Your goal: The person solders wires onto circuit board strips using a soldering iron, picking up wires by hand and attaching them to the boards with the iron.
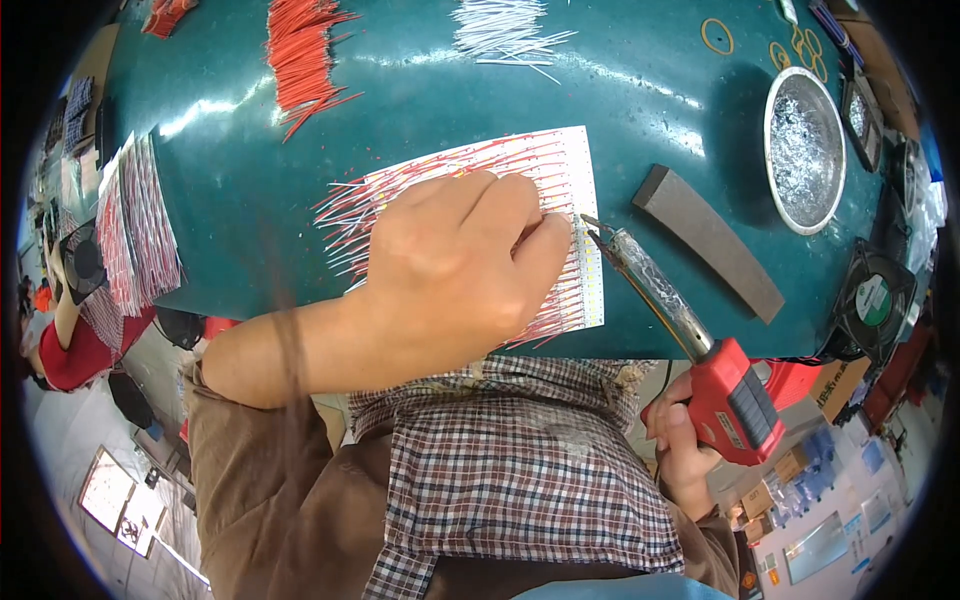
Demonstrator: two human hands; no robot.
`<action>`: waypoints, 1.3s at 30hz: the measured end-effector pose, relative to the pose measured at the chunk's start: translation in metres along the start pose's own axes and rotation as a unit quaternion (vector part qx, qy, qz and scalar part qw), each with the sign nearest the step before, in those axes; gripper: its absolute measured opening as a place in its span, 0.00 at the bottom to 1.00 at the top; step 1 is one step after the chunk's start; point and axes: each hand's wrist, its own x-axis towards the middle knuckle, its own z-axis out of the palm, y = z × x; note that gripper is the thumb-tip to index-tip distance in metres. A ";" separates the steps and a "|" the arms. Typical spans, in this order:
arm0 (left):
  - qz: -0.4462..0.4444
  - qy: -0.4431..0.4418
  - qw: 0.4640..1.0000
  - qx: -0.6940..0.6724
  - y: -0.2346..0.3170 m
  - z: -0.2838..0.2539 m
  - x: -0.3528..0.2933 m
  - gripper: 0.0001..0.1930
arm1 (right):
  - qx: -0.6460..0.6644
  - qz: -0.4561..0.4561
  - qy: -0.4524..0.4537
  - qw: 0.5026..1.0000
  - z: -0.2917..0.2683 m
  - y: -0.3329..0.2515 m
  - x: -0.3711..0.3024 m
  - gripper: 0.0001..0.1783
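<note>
My left hand (455,255) lies over a white LED circuit board panel (580,150), its fingers curled and pressed together. Whatever they hold is hidden beneath the hand. Rows of red and white wires (345,215) run across the panel and stick out past its left edge. My right hand (682,445) is wrapped round the grip of a red soldering gun (735,405). The gun's metal barrel slants up and left, with its tip at the panel's right side, close to my left fingers. Whether the tip touches the board I cannot tell.
A long grey-brown block (710,242) lies right of the panel, beyond it a metal bowl (769,150) of silvery bits. Red wires (300,60) and white wires (505,28) are piled at the back. Wired strips (140,225) hang at the left; a fan (875,300) stands right.
</note>
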 end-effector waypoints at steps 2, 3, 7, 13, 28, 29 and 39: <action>-0.005 0.015 1.000 -0.005 0.001 0.001 -0.001 0.14 | -0.001 -0.005 0.002 1.000 0.000 0.000 0.000 0.10; -0.005 0.015 1.000 -0.004 0.001 -0.001 -0.001 0.14 | -0.004 0.001 -0.007 1.000 -0.002 0.001 0.000 0.10; -0.017 -0.025 1.000 -0.006 0.002 -0.005 0.001 0.14 | 0.006 -0.008 -0.009 1.000 0.000 0.002 0.002 0.10; -0.012 -0.003 1.000 -0.027 -0.002 -0.005 0.002 0.14 | 0.044 -0.026 0.003 0.999 0.004 -0.003 0.004 0.10; 0.001 0.045 0.999 -0.005 -0.001 -0.002 0.001 0.15 | 0.002 -0.029 -0.029 0.999 0.001 -0.001 0.003 0.09; 0.000 0.050 0.999 -0.005 0.000 -0.002 0.002 0.15 | 0.002 -0.029 -0.029 0.999 0.000 0.000 0.003 0.09; -0.008 0.003 1.000 -0.021 0.002 -0.005 -0.001 0.15 | 0.028 -0.028 0.000 0.999 0.002 0.000 0.002 0.08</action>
